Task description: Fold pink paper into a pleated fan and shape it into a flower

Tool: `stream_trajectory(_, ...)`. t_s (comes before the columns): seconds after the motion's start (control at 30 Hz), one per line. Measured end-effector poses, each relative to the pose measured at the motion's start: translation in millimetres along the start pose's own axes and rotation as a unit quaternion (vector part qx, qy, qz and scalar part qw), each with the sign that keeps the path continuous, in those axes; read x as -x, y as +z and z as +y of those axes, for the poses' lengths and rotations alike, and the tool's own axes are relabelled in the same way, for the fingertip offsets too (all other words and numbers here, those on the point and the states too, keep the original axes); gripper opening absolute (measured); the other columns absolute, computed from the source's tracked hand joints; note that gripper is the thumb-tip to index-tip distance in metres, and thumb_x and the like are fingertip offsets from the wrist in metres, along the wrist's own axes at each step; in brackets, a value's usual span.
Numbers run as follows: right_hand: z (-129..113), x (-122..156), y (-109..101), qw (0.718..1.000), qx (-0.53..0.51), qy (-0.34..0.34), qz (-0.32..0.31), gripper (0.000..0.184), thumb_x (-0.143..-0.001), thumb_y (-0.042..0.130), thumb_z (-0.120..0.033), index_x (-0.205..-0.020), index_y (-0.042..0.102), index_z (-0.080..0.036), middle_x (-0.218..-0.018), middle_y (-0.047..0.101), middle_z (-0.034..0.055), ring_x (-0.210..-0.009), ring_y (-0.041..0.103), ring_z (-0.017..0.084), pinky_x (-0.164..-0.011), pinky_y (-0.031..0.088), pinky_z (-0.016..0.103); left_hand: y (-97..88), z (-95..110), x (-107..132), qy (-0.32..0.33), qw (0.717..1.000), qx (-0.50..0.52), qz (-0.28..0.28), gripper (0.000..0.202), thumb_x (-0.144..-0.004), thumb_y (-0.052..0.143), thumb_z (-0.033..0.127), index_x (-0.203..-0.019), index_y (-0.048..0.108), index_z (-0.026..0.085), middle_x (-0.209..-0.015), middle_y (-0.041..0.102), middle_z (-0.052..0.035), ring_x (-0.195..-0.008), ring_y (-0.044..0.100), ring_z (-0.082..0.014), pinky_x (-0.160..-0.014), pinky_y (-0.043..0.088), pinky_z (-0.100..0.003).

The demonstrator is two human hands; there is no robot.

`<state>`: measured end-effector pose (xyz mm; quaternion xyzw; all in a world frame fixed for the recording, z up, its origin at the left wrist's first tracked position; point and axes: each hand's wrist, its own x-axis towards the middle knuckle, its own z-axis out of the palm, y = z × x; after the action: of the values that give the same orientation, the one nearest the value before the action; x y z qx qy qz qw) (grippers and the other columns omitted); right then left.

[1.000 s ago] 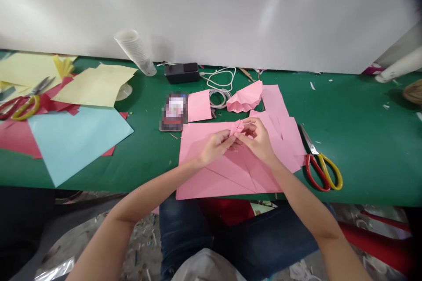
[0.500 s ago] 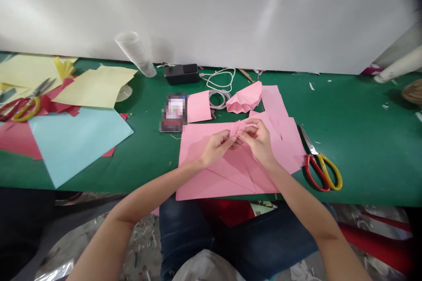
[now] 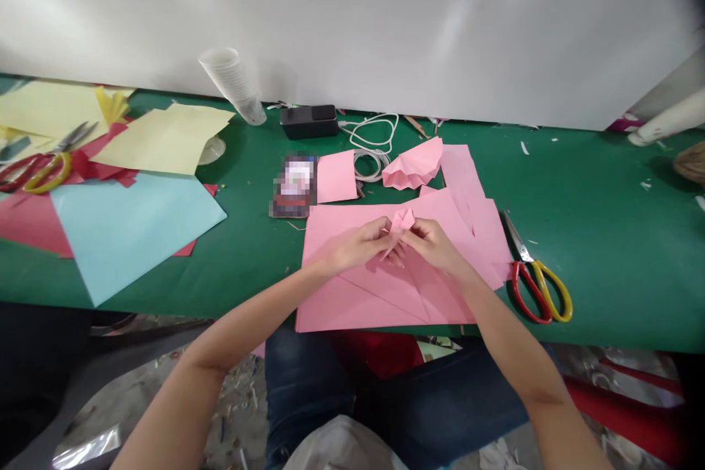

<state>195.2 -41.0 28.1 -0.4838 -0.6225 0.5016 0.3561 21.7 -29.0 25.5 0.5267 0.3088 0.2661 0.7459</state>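
Note:
Both my hands meet over a large pink sheet (image 3: pixel 352 294) on the green table (image 3: pixel 606 235). My left hand (image 3: pixel 360 244) and my right hand (image 3: pixel 432 242) pinch a small folded pink paper piece (image 3: pixel 401 222) between their fingertips, held just above the sheet. A finished pleated pink paper shape (image 3: pixel 413 165) lies farther back, and a small pink square (image 3: pixel 335 176) rests beside it to the left.
Red-and-yellow scissors (image 3: pixel 537 279) lie to the right of the pink sheets. A phone (image 3: pixel 294 185), white cable (image 3: pixel 374 139), black box (image 3: pixel 308 120) and stacked cups (image 3: pixel 234 84) sit at the back. Light blue (image 3: pixel 126 224), yellow (image 3: pixel 165 139) and red sheets with other scissors (image 3: pixel 38 165) lie left.
My hands have drawn slightly closer together and lower on the small pink piece; the fingers of my right hand have curled in more. The view shifted a little.

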Motion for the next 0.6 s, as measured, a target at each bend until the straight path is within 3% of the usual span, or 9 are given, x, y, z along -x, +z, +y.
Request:
stream_trajectory(0.2,-2.1,0.6,-1.2,0.986,-0.006,-0.031,0.163,0.040,-0.081,0.061,-0.047,-0.057,0.045,-0.019,-0.052,0.037,-0.0053,-0.049,0.033,0.008,-0.047,0.026,0.025,-1.2,4.9,0.6,-0.015,0.999,-0.034,0.038,0.044,-0.076,0.062,0.056,-0.073,0.056,0.012,-0.067,0.067,-0.0045,-0.058,0.066,-0.0113,-0.056,0.051,-0.020)
stream_trajectory(0.6,0.0,0.2,0.5,0.978,-0.009,-0.046,0.201,0.040,-0.082,0.060,-0.047,-0.057,0.046,-0.019,-0.052,0.041,-0.0044,-0.050,0.036,0.009,-0.049,0.029,0.026,4.8,3.4,1.3,0.022,0.994,-0.083,0.069,0.040,-0.084,0.054,0.052,-0.081,0.057,0.012,-0.079,0.072,-0.0105,-0.069,0.070,-0.0143,-0.058,0.053,-0.020)
